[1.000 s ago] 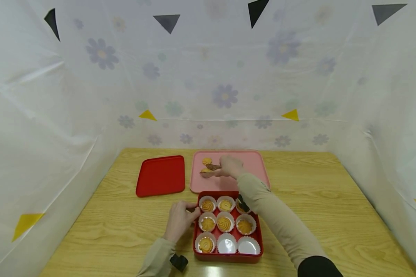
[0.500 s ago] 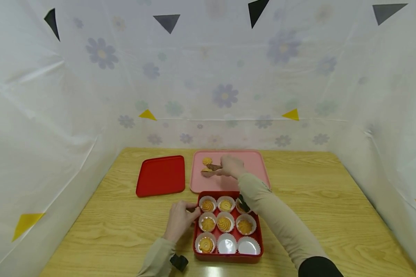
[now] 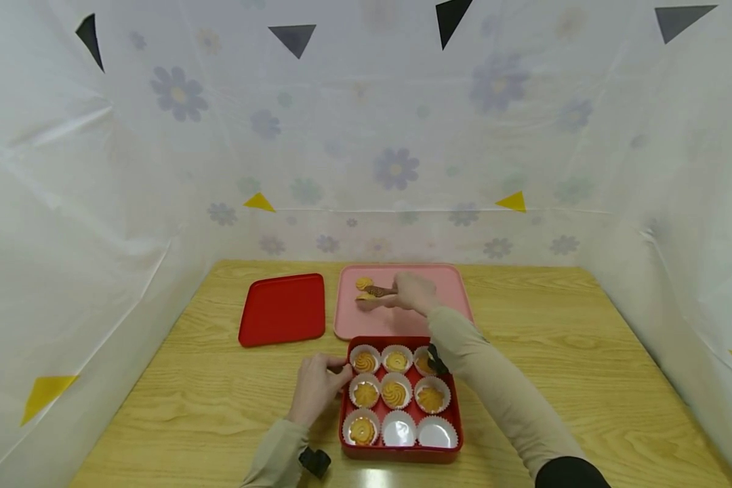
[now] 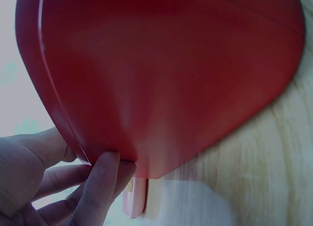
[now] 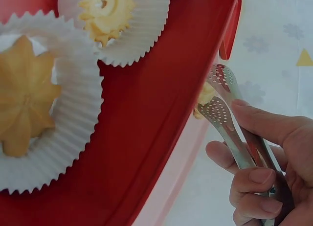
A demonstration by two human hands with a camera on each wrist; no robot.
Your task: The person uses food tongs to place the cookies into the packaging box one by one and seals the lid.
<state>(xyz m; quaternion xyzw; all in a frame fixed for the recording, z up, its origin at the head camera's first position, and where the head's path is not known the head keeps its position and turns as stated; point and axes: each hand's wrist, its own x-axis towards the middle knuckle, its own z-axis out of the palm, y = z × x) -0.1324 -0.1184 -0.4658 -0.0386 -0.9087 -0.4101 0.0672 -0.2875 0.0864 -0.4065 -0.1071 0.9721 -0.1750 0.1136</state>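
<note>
In the head view my right hand (image 3: 411, 293) is over the pink tray (image 3: 445, 285), gripping metal tongs (image 5: 216, 111) with perforated tips. A yellow piped cookie (image 5: 205, 95) lies at the tongs' tips; whether they clasp it is unclear. Another cookie (image 3: 364, 283) sits just behind on the tray. My left hand (image 3: 319, 386) pinches the rear left edge of a red box (image 3: 402, 455). White paper cups stand in rows inside the box. Most hold a cookie, such as the swirl cookie (image 3: 394, 394); two front cups, middle (image 3: 398, 430) and right (image 3: 437, 432), hold none.
A flat red tray (image 3: 283, 310) lies left of the pink tray. The wooden table (image 3: 561, 339) extends to both sides. White flowered sheeting (image 3: 341, 135) encloses the back and sides. My right forearm passes over the box's rear right corner.
My right hand and the tongs have shifted slightly right over the pink tray. The forearm covers less of the rear right cup. My left hand and the box stay put.
</note>
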